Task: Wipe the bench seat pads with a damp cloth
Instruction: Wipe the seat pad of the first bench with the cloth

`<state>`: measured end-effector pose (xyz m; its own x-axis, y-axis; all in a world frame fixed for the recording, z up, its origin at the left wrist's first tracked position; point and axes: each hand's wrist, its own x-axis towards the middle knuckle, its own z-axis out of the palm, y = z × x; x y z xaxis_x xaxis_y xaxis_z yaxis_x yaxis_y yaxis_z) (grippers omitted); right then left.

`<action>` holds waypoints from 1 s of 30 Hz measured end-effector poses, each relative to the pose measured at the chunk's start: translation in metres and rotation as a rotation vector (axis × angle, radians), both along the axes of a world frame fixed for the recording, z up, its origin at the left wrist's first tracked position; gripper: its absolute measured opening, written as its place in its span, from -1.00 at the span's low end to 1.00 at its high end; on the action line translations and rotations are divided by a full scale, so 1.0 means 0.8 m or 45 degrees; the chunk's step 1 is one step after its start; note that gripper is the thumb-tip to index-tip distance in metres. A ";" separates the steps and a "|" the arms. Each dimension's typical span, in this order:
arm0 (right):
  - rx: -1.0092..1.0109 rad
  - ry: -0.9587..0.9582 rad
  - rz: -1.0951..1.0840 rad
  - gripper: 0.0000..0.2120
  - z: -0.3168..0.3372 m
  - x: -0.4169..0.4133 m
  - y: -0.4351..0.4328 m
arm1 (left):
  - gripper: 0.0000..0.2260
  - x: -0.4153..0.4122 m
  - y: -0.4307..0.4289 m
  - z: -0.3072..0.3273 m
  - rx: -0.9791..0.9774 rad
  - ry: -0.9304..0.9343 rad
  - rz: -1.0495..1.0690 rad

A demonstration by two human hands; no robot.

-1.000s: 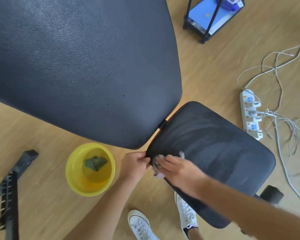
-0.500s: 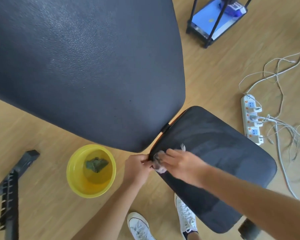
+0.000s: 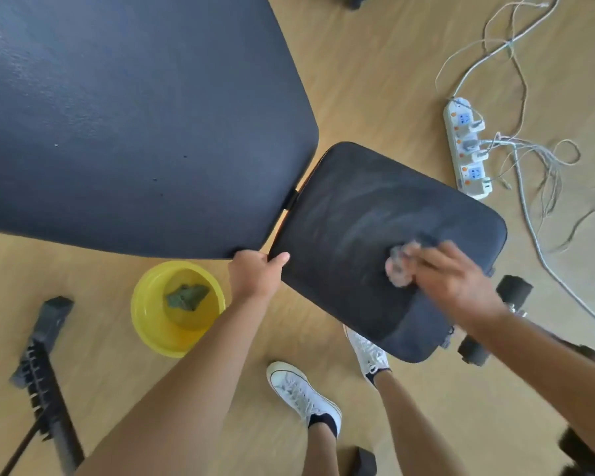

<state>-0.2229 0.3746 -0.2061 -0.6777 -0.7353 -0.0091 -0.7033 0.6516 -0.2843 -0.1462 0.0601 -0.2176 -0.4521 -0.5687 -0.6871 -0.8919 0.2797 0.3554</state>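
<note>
The small black seat pad (image 3: pixel 364 214) lies at centre right and shows pale wet streaks. My right hand (image 3: pixel 450 276) presses a crumpled grey cloth (image 3: pixel 397 266) onto the pad's right half; hand and cloth are motion-blurred. My left hand (image 3: pixel 255 273) grips the pad's left corner, thumb on top. The large black back pad (image 3: pixel 134 115) fills the upper left, meeting the seat pad at a narrow gap.
A yellow basin (image 3: pixel 145 321) with water and a green cloth (image 3: pixel 187 296) stands on the wooden floor at the left. A white power strip (image 3: pixel 466 149) with loose cables lies at right. Black bench foot (image 3: pixel 45 359) at lower left, foam rollers (image 3: pixel 512 290) at right, my white shoes (image 3: pixel 303 393) below.
My right hand has swept the cloth from the seat pad's left corner across to its right half. My left hand stays at the left corner. The view has shifted.
</note>
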 end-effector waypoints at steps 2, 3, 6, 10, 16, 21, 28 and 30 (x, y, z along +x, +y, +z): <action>-0.040 -0.035 -0.710 -0.80 0.000 -0.060 0.011 | -0.47 -0.003 -0.003 0.000 0.000 -0.027 0.022; -0.046 -0.080 -0.972 -0.79 0.003 -0.065 0.002 | -0.47 -0.005 -0.005 -0.002 0.012 -0.037 0.038; -0.073 -0.148 -0.757 -0.82 0.001 0.026 -0.004 | -0.47 -0.010 -0.006 -0.004 0.044 -0.093 0.060; 0.051 -0.312 0.099 -0.57 0.009 0.138 0.040 | -0.50 -0.010 -0.001 0.001 0.001 -0.095 0.043; -0.021 -0.019 -0.682 -0.88 0.003 -0.069 0.064 | -0.65 -0.017 0.003 0.007 0.032 -0.134 0.108; -0.284 -0.298 -0.487 -0.77 0.011 0.062 0.021 | -0.69 -0.016 0.004 0.008 0.054 -0.148 0.148; -0.014 -0.060 -0.154 -0.85 -0.003 -0.015 0.079 | -0.59 -0.014 0.010 0.006 0.015 -0.125 0.134; -0.010 0.022 -0.784 -0.87 -0.002 -0.061 0.082 | -0.59 -0.012 0.009 0.004 0.003 -0.104 0.130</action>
<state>-0.2718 0.4403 -0.2081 -0.9778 -0.2091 0.0095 -0.2032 0.9373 -0.2830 -0.1559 0.0674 -0.2142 -0.3344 -0.6075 -0.7205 -0.9417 0.1853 0.2809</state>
